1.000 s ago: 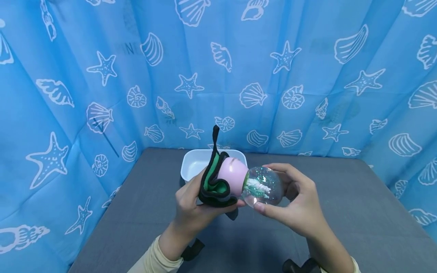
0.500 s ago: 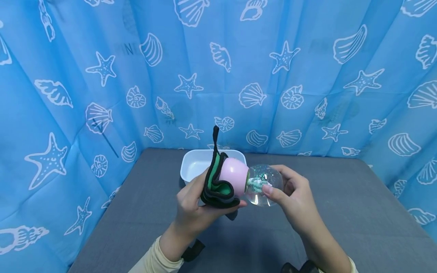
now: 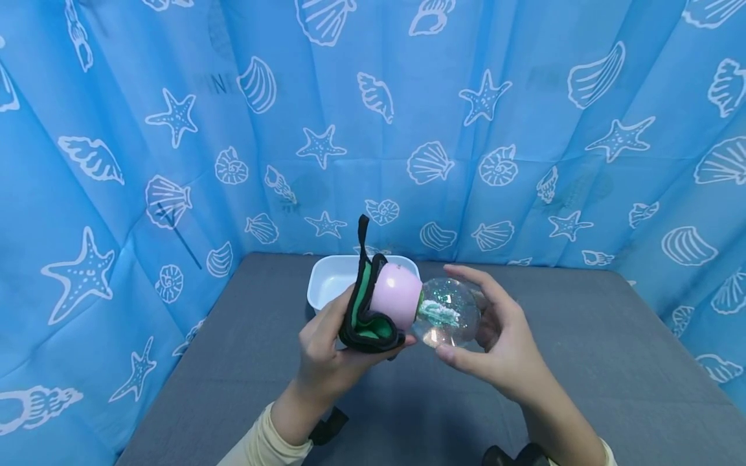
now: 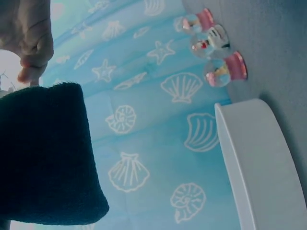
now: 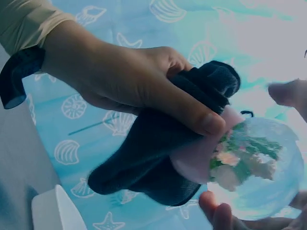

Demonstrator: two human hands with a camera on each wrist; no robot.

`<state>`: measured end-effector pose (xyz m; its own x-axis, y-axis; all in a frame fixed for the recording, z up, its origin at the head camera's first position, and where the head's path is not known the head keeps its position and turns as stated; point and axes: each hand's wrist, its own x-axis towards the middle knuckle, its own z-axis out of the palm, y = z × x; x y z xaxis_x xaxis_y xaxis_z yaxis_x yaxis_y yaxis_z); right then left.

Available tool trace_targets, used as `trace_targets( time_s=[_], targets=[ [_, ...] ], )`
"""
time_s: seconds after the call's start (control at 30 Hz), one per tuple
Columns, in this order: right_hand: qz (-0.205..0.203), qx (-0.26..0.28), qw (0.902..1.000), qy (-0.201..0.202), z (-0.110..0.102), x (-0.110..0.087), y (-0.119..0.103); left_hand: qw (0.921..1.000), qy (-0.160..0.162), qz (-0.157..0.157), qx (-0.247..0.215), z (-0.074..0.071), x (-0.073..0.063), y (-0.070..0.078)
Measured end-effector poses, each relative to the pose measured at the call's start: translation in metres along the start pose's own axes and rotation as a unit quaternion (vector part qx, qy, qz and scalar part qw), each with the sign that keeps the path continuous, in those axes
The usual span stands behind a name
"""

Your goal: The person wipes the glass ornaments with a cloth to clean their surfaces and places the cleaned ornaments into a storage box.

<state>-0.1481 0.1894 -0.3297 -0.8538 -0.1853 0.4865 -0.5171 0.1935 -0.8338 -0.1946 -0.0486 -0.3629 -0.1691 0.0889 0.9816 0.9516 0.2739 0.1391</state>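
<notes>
Held on its side above the table is a snow globe (image 3: 447,316) with a pink base, a green-and-white figure and glitter inside. My left hand (image 3: 326,346) grips a black cloth with a green inner side (image 3: 366,303), folded against the base; in the right wrist view its thumb presses on the pink base (image 5: 192,160). My right hand (image 3: 509,343) holds the clear ball from the right, thumb at its lower edge and fingers behind, partly hidden. The dark cloth (image 4: 48,153) covers much of the left wrist view.
A white plastic tub (image 3: 323,285) stands on the grey table (image 3: 245,362) behind the left hand. Past the tub in the left wrist view stand a pink-based globe (image 4: 236,65), a white-based globe (image 4: 218,37) and another pink-based one (image 4: 205,19). A blue shell-print curtain (image 3: 379,162) hangs behind.
My right thumb went onto the front of the ball, then back to its lower edge as the fingers spread wider. The globe and cloth turned and shifted slightly.
</notes>
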Motion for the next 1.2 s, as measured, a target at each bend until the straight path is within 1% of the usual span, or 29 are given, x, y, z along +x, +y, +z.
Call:
trace_targets(
  time_s=[0.13, 0.2, 0.27, 0.37, 0.5, 0.6, 0.7, 0.77, 0.87, 0.93, 1.07, 1.17, 1.2],
  targets=[
    [-0.044, 0.018, 0.9988, -0.015, -0.0022, -0.0006, -0.0013, 0.9994, 0.003, -0.028, -0.017, -0.0009, 0.001, 0.0023],
    [-0.061, 0.015, 0.9979, -0.014, -0.0026, -0.0012, -0.0021, 0.9992, 0.007, -0.035, -0.02, -0.0013, 0.0014, 0.0027],
    [-0.076, -0.004, 0.997, -0.012, -0.0029, -0.0017, -0.0028, 0.9991, 0.01, -0.036, -0.019, -0.0019, 0.0017, 0.0029],
    [-0.088, -0.043, 0.9952, -0.007, -0.0031, -0.0024, -0.003, 0.9993, 0.01, -0.029, -0.019, -0.0019, 0.0018, 0.0027],
    [-0.105, -0.08, 0.9913, -0.001, -0.0033, -0.0031, -0.0023, 0.9993, 0.01, -0.024, -0.027, -0.0008, 0.0019, 0.0019],
    [-0.117, -0.109, 0.9871, 0.007, -0.0033, -0.0034, -0.0026, 0.9991, 0.009, -0.026, -0.031, -0.0005, 0.0017, 0.0016],
    [-0.122, -0.147, 0.9813, 0.02, -0.0029, -0.0034, -0.0043, 0.9991, 0.006, -0.03, -0.029, -0.0008, 0.0008, 0.0016],
    [-0.118, -0.172, 0.9775, 0.031, -0.0028, -0.0038, -0.0056, 0.9991, 0.002, -0.034, -0.025, -0.0004, -0.0001, 0.0015],
    [-0.119, -0.19, 0.9739, 0.037, -0.004, -0.0037, -0.0065, 0.999, -0.005, -0.037, -0.023, 0.0005, -0.0016, 0.0013],
    [-0.121, -0.193, 0.9731, 0.036, -0.0051, -0.0037, -0.0062, 0.9989, -0.007, -0.039, -0.024, 0.001, -0.0025, 0.0013],
    [-0.141, -0.183, 0.9723, 0.035, -0.007, -0.0036, -0.0041, 0.999, -0.005, -0.038, -0.023, 0.0013, -0.0029, 0.0022],
    [-0.135, -0.176, 0.9741, 0.044, -0.008, -0.0041, -0.0037, 0.9992, -0.003, -0.033, -0.024, 0.0011, -0.0022, 0.0034],
    [-0.127, -0.172, 0.9758, 0.047, -0.0083, -0.0044, -0.0038, 0.9992, -0.004, -0.032, -0.025, 0.0009, -0.0019, 0.0041]
  ],
)
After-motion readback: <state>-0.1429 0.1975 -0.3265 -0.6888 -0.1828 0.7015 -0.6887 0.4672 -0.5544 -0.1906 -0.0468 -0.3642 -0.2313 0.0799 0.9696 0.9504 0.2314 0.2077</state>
